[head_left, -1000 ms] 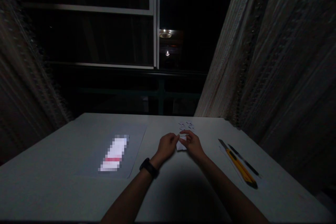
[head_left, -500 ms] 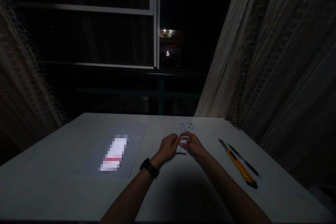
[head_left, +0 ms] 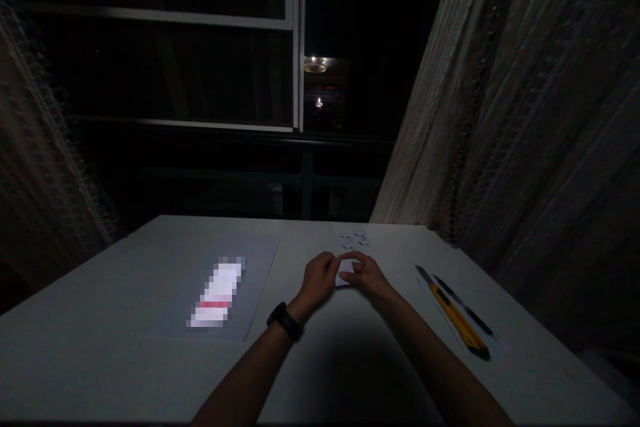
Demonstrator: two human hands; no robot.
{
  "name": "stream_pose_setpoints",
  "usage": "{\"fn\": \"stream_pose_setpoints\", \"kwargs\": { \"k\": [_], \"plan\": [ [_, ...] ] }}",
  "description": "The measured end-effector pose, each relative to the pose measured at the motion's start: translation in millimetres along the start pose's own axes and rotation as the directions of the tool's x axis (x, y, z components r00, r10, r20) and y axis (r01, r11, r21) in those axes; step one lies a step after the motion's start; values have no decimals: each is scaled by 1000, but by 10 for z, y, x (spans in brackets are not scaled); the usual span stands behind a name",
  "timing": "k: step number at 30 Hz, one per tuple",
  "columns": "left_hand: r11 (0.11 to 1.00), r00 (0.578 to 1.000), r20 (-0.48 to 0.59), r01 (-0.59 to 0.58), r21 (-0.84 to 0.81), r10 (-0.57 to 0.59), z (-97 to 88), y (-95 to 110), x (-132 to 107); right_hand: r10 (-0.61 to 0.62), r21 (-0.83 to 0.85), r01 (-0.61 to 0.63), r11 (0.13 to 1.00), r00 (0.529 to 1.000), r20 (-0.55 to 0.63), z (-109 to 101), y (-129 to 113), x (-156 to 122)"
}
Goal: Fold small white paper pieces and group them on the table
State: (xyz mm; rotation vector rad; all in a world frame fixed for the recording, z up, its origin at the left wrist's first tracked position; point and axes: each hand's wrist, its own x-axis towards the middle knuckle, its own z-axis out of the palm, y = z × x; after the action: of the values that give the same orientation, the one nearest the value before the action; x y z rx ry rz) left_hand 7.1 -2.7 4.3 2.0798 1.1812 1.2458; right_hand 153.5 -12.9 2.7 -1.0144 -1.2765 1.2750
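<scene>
My left hand (head_left: 318,279) and my right hand (head_left: 367,275) meet over the middle of a pale table (head_left: 125,373). Between their fingertips they pinch a small white piece of paper (head_left: 346,267), held just above the tabletop. A dark watch sits on my left wrist (head_left: 284,320). Just beyond the hands lie several tiny paper bits (head_left: 355,239) on the table.
A grey sheet (head_left: 250,273) with a blurred white and red patch lies to the left. A yellow utility knife (head_left: 457,321) and a dark pen (head_left: 465,307) lie to the right. Curtains (head_left: 525,120) hang at both sides of a dark window (head_left: 295,40).
The hands have drawn closer together and lifted the paper slightly; more of it is now covered by the fingers than a second ago.
</scene>
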Motion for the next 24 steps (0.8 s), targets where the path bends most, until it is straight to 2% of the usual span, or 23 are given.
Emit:
{"fn": "stream_pose_setpoints", "kwargs": {
  "k": [3,6,12,18,21,24],
  "plan": [
    [999,1000,20,16,-39,-16,14,-3,-11,-38,-63,34,997,997,-64,13,4,-10],
    [993,997,62,54,-106,-48,21,-19,-11,-14,-102,4,995,995,-100,16,-6,-12],
    [968,986,147,106,-226,-74,-11,-65,14,-26,-88,20,996,998,-63,18,5,-5],
    [987,993,98,85,-138,-71,-31,-70,6,-20,-98,20,995,1000,2,-21,21,-6],
    [992,992,119,57,-110,-44,-19,-61,-4,-26,-89,24,996,999,-23,-13,13,-10],
    [987,987,150,74,-145,-52,-6,-60,-1,-21,-3,21,1000,1000,-14,14,-8,-21]
  ]
}}
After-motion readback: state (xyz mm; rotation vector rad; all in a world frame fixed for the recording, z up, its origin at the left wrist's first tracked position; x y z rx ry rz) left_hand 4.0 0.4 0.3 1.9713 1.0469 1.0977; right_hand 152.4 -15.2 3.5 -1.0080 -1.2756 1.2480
